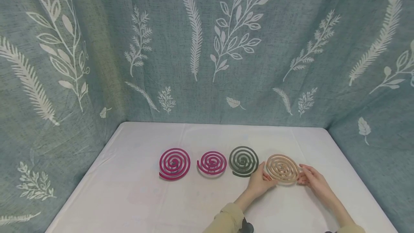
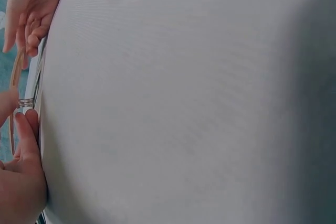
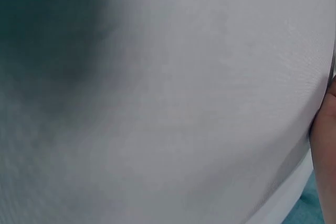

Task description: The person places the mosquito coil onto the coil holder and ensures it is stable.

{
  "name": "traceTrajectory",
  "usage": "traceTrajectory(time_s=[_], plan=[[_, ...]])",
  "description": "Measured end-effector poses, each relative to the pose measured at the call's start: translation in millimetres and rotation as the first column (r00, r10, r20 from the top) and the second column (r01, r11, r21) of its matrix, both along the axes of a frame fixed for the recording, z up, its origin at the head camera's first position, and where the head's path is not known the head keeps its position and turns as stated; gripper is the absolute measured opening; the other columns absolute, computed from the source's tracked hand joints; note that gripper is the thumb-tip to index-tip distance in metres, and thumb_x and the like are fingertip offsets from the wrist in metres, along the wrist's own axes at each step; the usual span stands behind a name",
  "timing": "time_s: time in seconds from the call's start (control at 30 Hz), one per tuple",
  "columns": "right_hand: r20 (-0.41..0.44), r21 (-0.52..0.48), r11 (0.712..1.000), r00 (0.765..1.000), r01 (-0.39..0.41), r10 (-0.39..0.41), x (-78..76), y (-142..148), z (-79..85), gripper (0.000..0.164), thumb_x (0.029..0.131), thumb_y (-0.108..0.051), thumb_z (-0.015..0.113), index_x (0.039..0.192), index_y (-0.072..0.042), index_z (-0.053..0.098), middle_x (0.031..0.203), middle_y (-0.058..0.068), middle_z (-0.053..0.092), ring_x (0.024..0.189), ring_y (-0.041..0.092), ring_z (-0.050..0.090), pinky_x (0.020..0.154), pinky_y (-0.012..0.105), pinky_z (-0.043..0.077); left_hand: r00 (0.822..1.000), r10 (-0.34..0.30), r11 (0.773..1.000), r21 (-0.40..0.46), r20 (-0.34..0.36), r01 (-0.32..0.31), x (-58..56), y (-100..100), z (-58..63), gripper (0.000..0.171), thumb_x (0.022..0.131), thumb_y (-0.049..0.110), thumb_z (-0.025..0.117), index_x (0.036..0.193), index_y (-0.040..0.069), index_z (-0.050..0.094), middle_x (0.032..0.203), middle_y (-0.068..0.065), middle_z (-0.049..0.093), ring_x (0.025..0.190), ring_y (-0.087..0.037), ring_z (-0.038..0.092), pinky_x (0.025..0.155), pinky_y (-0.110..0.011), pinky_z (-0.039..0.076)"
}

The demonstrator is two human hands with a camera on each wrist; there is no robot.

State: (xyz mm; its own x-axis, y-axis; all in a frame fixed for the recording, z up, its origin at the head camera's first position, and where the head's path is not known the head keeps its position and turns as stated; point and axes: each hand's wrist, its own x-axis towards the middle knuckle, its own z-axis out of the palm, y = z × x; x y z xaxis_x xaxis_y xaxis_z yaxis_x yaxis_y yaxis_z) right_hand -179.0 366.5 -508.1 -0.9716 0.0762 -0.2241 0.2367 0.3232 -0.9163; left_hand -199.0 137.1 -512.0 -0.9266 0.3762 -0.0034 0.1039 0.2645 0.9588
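A tan mosquito coil (image 1: 282,168) is at the right end of a row of coils. My left hand (image 1: 257,182) holds its left edge, the thumb toward the near side and a finger along the far side. On the coil's right edge are the curled fingertips of my right hand (image 1: 314,179). Seen edge-on in the left wrist view, the tan coil (image 2: 14,80) is above the table, with a small shiny ringed piece (image 2: 25,102) beneath it. A dark green coil (image 1: 243,161) lies just left of my left hand. The right wrist view shows only part of the right hand (image 3: 325,145).
Two magenta coils, one larger (image 1: 174,162) and one smaller (image 1: 212,162), lie farther left in the row. White cloth covers the table (image 1: 129,197). Blue-green curtains (image 1: 207,107) with white leaf patterns stand behind and at both sides.
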Motion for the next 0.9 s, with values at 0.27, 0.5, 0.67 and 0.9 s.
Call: traceTrajectory(time_s=[0.27, 0.5, 0.67, 0.9], plan=[[0.026, -0.042, 0.999, 1.000, 0.017, -0.015, 1.8, -1.2, -2.8, 0.054, 0.105, -0.026, 0.029, 0.137, 0.017, 0.021, 0.098, 0.001, 0.057, 0.081, -0.003, 0.058, 0.079, 0.014, 0.050, 0.994, -0.044, 0.999, 0.018, 0.098, 0.043, 10.3, -10.2, 3.0, 0.084, 0.078, 0.011, 0.075, 0.144, -0.005, 0.025, 0.086, -0.003, 0.057, 0.067, -0.001, 0.050, 0.061, -0.015, 0.043], [0.026, -0.103, 0.994, 0.999, 0.037, -0.035, 1.9, -0.6, -3.7, 0.050, 0.105, -0.022, 0.029, 0.134, 0.018, 0.021, 0.092, -0.005, 0.057, 0.079, -0.005, 0.057, 0.078, 0.014, 0.050, 0.954, -0.193, 0.980, 0.004, 0.230, 0.197, 20.9, -35.7, 8.3, 0.082, 0.082, 0.013, 0.072, 0.146, -0.002, 0.023, 0.094, 0.001, 0.058, 0.077, -0.003, 0.054, 0.072, -0.020, 0.047], [0.010, -0.107, 0.994, 1.000, 0.022, -0.021, 2.9, 1.6, -1.9, 0.049, 0.105, -0.020, 0.029, 0.134, 0.019, 0.022, 0.090, -0.008, 0.056, 0.079, -0.005, 0.057, 0.078, 0.012, 0.050, 0.870, -0.352, 0.928, 0.007, 0.344, 0.373, 28.1, -62.1, 15.5, 0.077, 0.087, 0.017, 0.067, 0.146, 0.000, 0.022, 0.109, 0.003, 0.057, 0.099, -0.007, 0.058, 0.089, -0.030, 0.048], [0.002, -0.111, 0.994, 1.000, -0.002, 0.002, 2.4, 3.2, 0.6, 0.055, 0.105, -0.025, 0.030, 0.136, 0.019, 0.018, 0.093, -0.008, 0.055, 0.081, -0.007, 0.056, 0.080, 0.011, 0.049, 0.817, -0.466, 0.859, -0.048, 0.340, 0.510, 45.2, -106.8, 31.5, 0.068, 0.090, 0.018, 0.064, 0.146, 0.004, 0.029, 0.125, -0.007, 0.057, 0.114, -0.019, 0.058, 0.097, -0.036, 0.047]])
